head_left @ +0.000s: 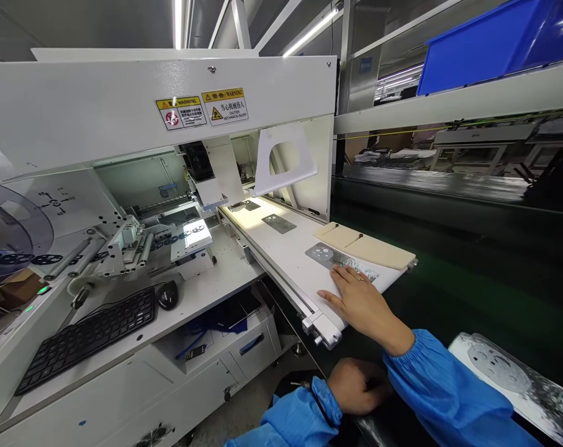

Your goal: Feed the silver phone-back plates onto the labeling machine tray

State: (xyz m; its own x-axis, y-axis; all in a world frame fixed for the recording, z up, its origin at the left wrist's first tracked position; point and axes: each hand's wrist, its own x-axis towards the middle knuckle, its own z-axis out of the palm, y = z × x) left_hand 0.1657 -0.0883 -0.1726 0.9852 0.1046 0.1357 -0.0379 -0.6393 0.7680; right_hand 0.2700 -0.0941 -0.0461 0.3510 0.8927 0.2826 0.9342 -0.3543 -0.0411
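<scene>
Your right hand point(362, 304) is spread palm-down, fingertips over the patterned panel point(336, 257), which lies near the conveyor's point(300, 268) near end, just beside the beige board point(369, 246) along its right edge. Uneven fingertip pressure could skew the panel against that board; dragging could scuff its face. If the belt runs your way, the farther panel point(279, 223) could crowd it. Your left hand point(357, 386) curls below the near corner; I cannot tell whether it grips anything.

A grey, white-speckled panel point(332, 255) with pale circles lies flat on the white belt point(300, 268).
</scene>
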